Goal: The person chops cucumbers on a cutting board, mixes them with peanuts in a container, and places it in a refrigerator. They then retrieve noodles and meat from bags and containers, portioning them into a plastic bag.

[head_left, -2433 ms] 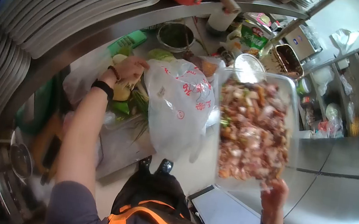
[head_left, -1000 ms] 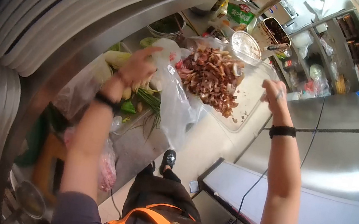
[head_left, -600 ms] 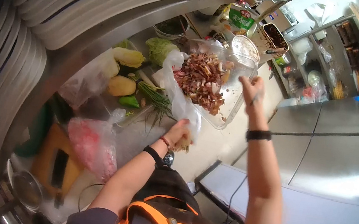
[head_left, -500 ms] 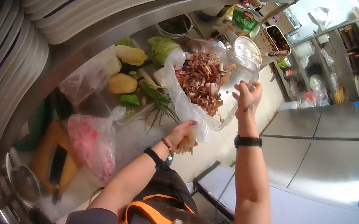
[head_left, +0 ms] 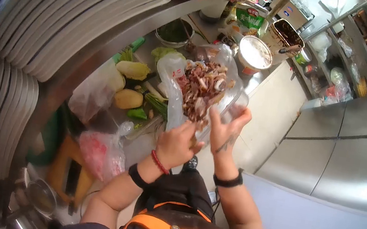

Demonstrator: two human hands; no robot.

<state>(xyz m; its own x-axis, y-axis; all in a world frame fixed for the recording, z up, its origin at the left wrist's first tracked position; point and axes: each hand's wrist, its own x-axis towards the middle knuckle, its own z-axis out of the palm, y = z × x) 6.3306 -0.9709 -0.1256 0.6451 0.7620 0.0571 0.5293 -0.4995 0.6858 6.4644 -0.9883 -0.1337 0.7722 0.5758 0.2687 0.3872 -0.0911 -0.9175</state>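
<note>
A clear plastic bag [head_left: 175,84] lies open around a heap of reddish-brown sliced pieces [head_left: 200,86]. At the near end of the heap my left hand [head_left: 179,145] has its fingers curled, and what they hold is too small and blurred to make out. My right hand [head_left: 226,133] is just right of it, thumb and fingers spread, beside the rim of a clear tray [head_left: 239,99]. To the left of the bag are a potato [head_left: 128,99], a pale yellow cabbage [head_left: 133,70], a green pepper [head_left: 137,114] and green onions [head_left: 156,105].
Stacked white plates [head_left: 90,8] fill the upper left. Beyond the bag stand a white tub [head_left: 254,54], a dark sauce container [head_left: 284,37] and a green bowl [head_left: 175,32]. A bag of pink contents [head_left: 96,151] and a cutting board [head_left: 67,168] are lower left; steel doors [head_left: 358,161] are right.
Both hands have come closer together at the near end of the heap. The pale bunch earlier in my left hand is no longer clearly visible. The view has shifted.
</note>
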